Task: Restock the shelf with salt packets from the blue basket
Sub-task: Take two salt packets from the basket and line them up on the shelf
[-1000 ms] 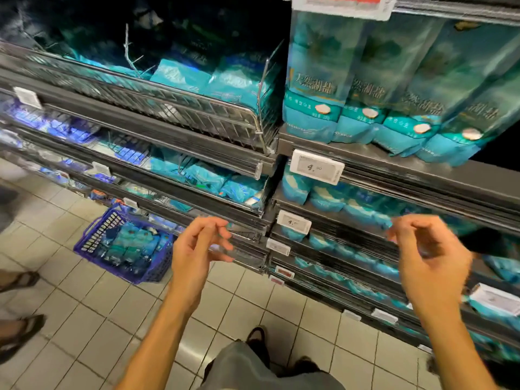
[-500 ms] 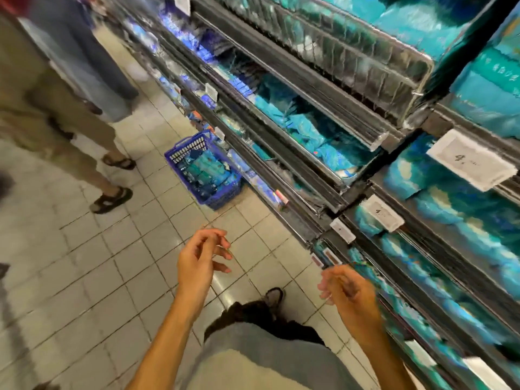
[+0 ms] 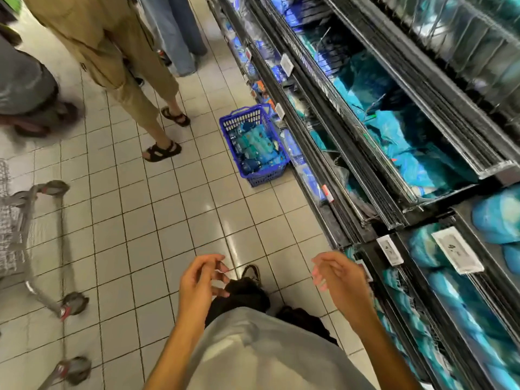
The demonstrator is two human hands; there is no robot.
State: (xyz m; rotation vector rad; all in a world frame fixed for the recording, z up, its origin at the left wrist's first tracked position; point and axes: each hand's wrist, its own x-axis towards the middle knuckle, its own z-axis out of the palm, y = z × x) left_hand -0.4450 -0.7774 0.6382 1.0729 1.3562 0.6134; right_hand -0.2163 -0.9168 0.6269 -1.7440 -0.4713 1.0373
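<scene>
Now both hands, left hand (image 3: 201, 280) and right hand (image 3: 337, 277), hang loose and empty; best walk to the far basket (image 3: 254, 175), crouching for packets (image 3: 257, 143).

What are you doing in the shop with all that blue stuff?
A person is restocking salt packets. Right now both hands are empty: the left hand and right hand hang loosely in front of the body. The blue basket sits on the tiled floor ahead, against the shelf, with salt packets inside. Other shoppers and a trolley stand nearby.
</scene>
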